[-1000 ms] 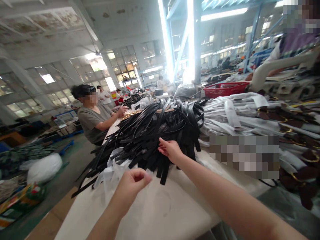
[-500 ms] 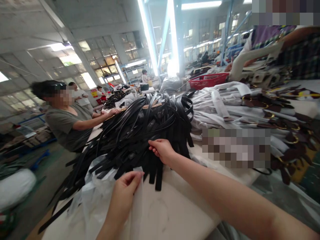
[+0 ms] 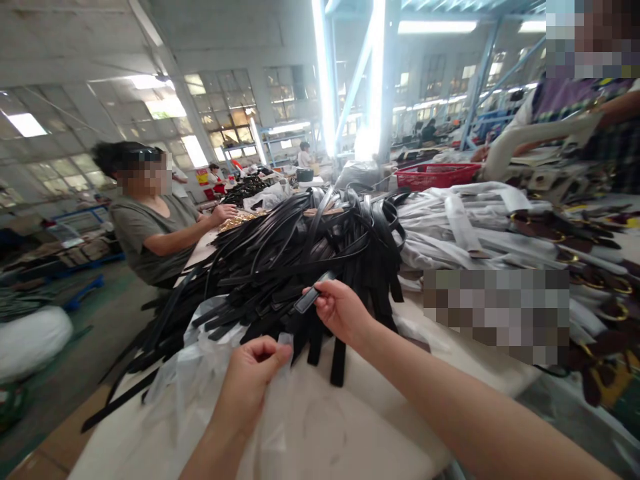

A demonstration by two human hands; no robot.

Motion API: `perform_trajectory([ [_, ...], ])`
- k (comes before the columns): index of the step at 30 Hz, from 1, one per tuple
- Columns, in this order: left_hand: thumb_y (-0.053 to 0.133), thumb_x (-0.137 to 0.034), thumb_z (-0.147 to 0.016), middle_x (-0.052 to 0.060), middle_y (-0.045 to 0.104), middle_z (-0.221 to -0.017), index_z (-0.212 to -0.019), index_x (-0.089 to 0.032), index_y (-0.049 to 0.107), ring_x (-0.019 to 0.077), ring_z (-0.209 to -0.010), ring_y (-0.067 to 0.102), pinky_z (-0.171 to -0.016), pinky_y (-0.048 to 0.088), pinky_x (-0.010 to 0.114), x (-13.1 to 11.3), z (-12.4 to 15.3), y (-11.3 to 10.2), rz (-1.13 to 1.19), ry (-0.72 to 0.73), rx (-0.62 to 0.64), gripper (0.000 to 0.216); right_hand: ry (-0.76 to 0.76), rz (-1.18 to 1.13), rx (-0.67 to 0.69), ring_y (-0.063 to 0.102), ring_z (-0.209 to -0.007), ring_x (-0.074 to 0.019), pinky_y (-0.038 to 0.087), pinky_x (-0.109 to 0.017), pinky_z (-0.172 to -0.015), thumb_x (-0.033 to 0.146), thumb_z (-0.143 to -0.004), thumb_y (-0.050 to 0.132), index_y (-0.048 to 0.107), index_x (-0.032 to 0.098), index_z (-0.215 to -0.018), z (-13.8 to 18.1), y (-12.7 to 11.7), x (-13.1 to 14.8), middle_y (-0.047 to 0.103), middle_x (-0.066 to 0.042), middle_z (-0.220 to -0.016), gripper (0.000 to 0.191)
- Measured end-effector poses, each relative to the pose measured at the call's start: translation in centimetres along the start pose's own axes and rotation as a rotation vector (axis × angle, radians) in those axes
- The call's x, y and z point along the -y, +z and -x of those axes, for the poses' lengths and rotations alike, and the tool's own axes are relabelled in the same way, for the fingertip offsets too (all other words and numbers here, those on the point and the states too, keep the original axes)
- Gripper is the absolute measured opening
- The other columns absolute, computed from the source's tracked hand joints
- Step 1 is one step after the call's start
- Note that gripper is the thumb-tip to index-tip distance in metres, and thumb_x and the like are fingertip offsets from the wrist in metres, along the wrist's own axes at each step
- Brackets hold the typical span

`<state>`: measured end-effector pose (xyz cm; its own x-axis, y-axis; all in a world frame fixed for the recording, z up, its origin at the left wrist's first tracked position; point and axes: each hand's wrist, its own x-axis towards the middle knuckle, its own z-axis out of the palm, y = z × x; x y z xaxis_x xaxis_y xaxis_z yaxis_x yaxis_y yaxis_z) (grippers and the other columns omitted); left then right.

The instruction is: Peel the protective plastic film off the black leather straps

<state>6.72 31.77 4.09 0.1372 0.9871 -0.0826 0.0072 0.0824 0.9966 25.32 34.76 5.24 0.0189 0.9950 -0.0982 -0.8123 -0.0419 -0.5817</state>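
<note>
Between the thumb and fingers of my right hand point(image 3: 345, 310) is the end of a black strap point(image 3: 307, 300), with pale stitching along its edge. The strap's other end runs back among the large heap of black straps point(image 3: 280, 247), where I cannot trace it. My left hand point(image 3: 253, 370) pinches the end of a translucent white plastic sleeve point(image 3: 274, 420), which hangs down over the table. To the left of that hand lie more crumpled plastic sleeves point(image 3: 185, 387), partly under the strap ends. The two hands are apart, the right one farther forward.
Plastic-wrapped straps point(image 3: 460, 217) with brown ends and gold rings lie right of the heap on the white table point(image 3: 370, 413). A red basket point(image 3: 435, 176) stands behind. One co-worker point(image 3: 150, 220) is across the table at left, another at a sewing machine point(image 3: 540, 137) at right.
My right hand has drawn a black strap's end up from the heap. My left hand still pinches the plastic sleeve. The whole view has shifted, so the scene sits farther right.
</note>
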Motion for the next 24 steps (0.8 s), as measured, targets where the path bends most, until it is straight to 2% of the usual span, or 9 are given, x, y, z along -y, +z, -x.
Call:
perform_trajectory([
  [3,0.089,-0.039,-0.049,-0.004,0.055,-0.053,-0.055,-0.014,0.062,0.0086,-0.053,0.044,-0.052,0.032,0.019,0.0,0.1,0.0,0.017,-0.056,0.01,0.038,-0.121,0.186,0.187,0.049,-0.043,-0.0049,0.04,-0.012,-0.037,0.019,-0.069,0.071,0.065,0.011,-0.071,0.6,0.1,0.3,0.069,-0.006,-0.067,0.01],
  [5,0.089,-0.04,-0.049,-0.003,0.057,-0.054,-0.056,-0.014,0.062,0.0093,-0.051,0.045,-0.051,0.033,0.02,-0.1,0.3,0.1,0.024,-0.09,0.019,0.038,-0.207,0.365,0.325,0.053,-0.046,-0.0069,0.042,-0.014,-0.041,0.028,-0.074,0.072,0.07,0.01,-0.079,0.9,0.1,0.4,0.067,-0.004,-0.064,0.018],
  [7,0.089,-0.041,-0.048,-0.002,0.057,-0.054,-0.057,-0.013,0.063,0.0093,-0.051,0.046,-0.051,0.034,0.02,-0.3,0.5,0.2,0.035,-0.119,0.029,0.039,-0.25,0.49,0.391,0.055,-0.049,-0.0081,0.045,-0.017,-0.045,0.035,-0.077,0.071,0.071,0.012,-0.082,1.0,0.0,0.5,0.066,-0.003,-0.063,0.024],
  [11,0.091,-0.039,-0.046,-0.004,0.056,-0.052,-0.055,-0.014,0.062,0.0083,-0.049,0.045,-0.05,0.034,0.019,-0.4,0.6,0.3,0.062,-0.127,0.034,0.039,-0.259,0.571,0.415,0.057,-0.052,-0.0101,0.046,-0.019,-0.048,0.041,-0.077,0.07,0.07,0.014,-0.082,0.8,-0.3,0.7,0.064,-0.002,-0.061,0.027],
  [24,0.09,-0.036,-0.052,-0.003,0.06,-0.055,-0.062,-0.013,0.065,0.0089,-0.05,0.05,-0.051,0.038,0.02,0.0,0.6,0.1,0.115,-0.163,0.072,0.035,-0.215,0.53,0.458,0.056,-0.053,-0.0098,0.046,-0.018,-0.05,0.037,-0.08,0.069,0.067,0.015,-0.085,0.3,-1.1,0.3,0.064,0.0,-0.06,0.023],
])
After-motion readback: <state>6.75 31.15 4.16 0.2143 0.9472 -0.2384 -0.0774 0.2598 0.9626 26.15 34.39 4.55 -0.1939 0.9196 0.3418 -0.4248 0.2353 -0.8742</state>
